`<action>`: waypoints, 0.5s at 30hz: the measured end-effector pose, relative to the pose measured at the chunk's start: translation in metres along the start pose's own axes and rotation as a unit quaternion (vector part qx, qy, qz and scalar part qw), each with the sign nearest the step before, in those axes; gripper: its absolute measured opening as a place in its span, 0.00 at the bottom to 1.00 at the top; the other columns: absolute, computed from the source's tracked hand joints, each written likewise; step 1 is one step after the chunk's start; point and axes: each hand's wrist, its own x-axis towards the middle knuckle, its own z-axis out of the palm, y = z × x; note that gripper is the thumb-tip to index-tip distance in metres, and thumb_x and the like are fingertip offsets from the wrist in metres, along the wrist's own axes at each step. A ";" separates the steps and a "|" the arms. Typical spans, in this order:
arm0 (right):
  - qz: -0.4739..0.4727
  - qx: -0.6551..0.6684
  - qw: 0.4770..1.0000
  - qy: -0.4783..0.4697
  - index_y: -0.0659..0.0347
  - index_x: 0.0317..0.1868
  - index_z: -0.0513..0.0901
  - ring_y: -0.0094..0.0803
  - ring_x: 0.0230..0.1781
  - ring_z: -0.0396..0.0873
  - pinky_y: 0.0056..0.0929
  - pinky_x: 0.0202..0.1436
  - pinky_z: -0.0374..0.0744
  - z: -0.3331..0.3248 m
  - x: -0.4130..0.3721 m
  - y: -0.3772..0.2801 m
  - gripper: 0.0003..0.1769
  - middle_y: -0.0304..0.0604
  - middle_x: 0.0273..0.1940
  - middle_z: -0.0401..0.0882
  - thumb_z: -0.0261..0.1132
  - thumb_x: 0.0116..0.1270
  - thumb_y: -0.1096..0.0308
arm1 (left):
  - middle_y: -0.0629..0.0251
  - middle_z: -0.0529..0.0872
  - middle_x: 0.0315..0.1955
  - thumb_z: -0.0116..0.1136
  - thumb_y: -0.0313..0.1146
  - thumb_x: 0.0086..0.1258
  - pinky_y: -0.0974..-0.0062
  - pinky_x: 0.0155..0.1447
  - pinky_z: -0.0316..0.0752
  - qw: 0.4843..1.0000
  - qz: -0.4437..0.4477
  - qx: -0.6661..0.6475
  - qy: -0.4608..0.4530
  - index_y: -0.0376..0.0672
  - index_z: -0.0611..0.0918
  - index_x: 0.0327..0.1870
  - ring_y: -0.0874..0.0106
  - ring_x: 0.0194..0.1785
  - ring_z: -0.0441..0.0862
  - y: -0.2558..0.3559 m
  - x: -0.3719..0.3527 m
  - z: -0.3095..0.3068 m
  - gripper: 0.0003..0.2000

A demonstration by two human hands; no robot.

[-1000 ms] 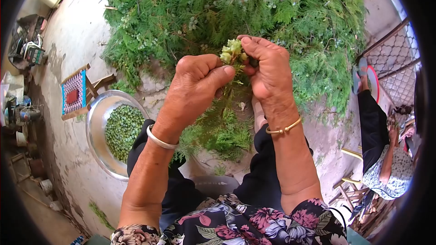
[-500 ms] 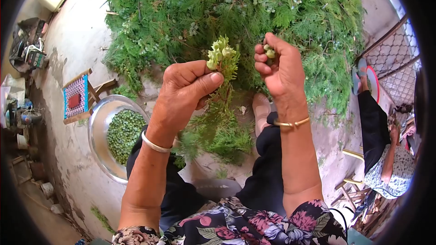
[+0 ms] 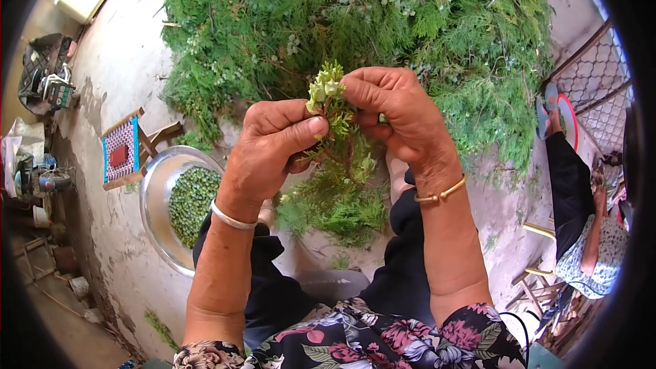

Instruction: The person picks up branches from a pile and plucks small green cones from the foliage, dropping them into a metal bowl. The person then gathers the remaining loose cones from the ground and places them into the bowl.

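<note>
"Pinching the conifer sprig [image 3: 336, 138] just below its tip, between thumb and bent forefinger, is your left hand [image 3: 270, 147]; a white bangle [image 3: 232, 217] encircles that wrist. The sprig stands roughly upright, centrally, above the ground between your legs."

"And your right hand [image 3: 404, 115]?"

"It meets the sprig from the other side. Your thumb and forefinger are closed together at the edge of the pale cone cluster [image 3: 325, 90]; whether a cone lies between their tips, I cannot tell. A small green cone [image 3: 383, 118] shows within the curl of the other fingers. Note the gold bangle [image 3: 441, 195] on this wrist."

"What lies below and beyond?"

"Below your hands, loose green foliage [image 3: 345, 212] lies on the floor. Beyond them spreads a large heap of conifer branches [image 3: 355, 17], dotted with pale cones."

"To your left?"

"A metal basin [image 3: 152, 215], partly filled with green cones [image 3: 195, 198], sits beside your left leg. Near its rim is a stool with a woven seat [image 3: 121, 150], bearing a red patch."

"To your right?"

"Another person [image 3: 593, 254] sits well apart from you, near a wire-mesh panel [image 3: 603, 89]."
</note>
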 end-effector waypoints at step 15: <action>-0.110 0.066 0.977 0.167 0.71 0.36 0.80 0.21 0.23 0.72 0.15 0.19 0.66 -0.012 0.005 -0.004 0.07 0.46 0.29 0.80 0.62 0.58 0.76 | 0.76 0.73 0.19 0.62 0.30 0.62 0.85 0.19 0.60 0.995 -0.002 0.089 0.053 0.36 0.79 0.27 0.86 0.20 0.65 0.005 -0.008 0.012 0.08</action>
